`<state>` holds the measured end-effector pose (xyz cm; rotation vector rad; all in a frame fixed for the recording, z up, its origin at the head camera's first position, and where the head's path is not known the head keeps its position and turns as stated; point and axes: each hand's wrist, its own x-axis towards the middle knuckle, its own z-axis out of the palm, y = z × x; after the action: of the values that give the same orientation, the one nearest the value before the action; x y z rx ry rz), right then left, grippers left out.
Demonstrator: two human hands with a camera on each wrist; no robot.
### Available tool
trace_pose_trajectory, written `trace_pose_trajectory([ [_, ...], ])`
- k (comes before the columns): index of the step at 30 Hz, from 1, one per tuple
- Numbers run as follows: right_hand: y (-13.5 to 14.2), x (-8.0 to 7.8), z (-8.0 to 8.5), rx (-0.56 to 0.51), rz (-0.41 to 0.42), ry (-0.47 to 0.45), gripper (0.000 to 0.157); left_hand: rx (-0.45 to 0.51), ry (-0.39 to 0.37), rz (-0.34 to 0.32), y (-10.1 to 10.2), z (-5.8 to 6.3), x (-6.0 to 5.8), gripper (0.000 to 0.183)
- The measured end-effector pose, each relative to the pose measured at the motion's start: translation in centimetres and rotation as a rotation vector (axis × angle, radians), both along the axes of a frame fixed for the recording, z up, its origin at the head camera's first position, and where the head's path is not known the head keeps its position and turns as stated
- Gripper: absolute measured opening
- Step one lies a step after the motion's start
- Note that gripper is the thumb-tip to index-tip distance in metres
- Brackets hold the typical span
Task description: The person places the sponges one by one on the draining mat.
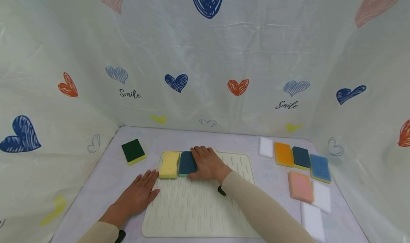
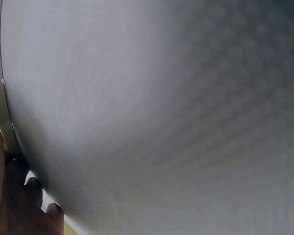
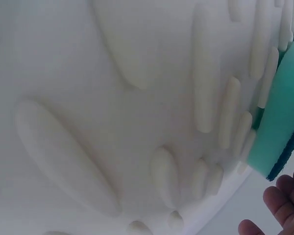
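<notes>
A yellow sponge with a pinched waist lies on the upper left of a cream ribbed mat. Close beside it on the right is a teal sponge with a dark blue scouring top. My right hand reaches over this sponge's right side, fingers extended and thumb near its front edge. In the right wrist view, its fingers are spread just off one end of the teal sponge. My left hand rests with straight fingers at the mat's left edge, fingertips beside the yellow sponge.
A dark green and yellow sponge lies at the back left. To the right of the mat are an orange sponge, a dark blue one, a blue one, a pink one and several white blocks. Heart-printed sheeting surrounds the table.
</notes>
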<state>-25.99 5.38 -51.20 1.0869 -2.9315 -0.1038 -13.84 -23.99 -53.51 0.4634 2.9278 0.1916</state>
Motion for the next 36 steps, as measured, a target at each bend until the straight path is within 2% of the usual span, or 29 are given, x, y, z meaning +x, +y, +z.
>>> trace_pose_trajectory([
  [5,0.4,0.4,-0.2,-0.026,0.007,0.05,0.103,0.008,0.007,0.003,0.0,-0.1,0.0,0.071],
  [13,2.7,1.4,0.1,-0.109,0.015,0.215,0.079,0.009,0.004,0.006,0.2,0.1,0.0,0.072],
  [18,5.0,2.0,0.3,-0.154,0.027,0.298,0.076,0.008,0.005,0.01,0.2,0.0,0.0,0.072],
  [25,9.1,3.2,0.7,-0.108,0.042,0.363,0.075,-0.008,0.009,0.015,0.2,-0.2,0.0,0.072],
  [30,13.2,4.1,1.0,-0.078,0.034,0.37,0.077,-0.002,0.009,0.012,0.2,-0.2,0.0,0.072],
  [36,19.1,5.4,2.0,-0.014,-0.041,0.306,0.082,-0.005,0.008,0.007,0.0,-0.4,-0.1,0.072],
])
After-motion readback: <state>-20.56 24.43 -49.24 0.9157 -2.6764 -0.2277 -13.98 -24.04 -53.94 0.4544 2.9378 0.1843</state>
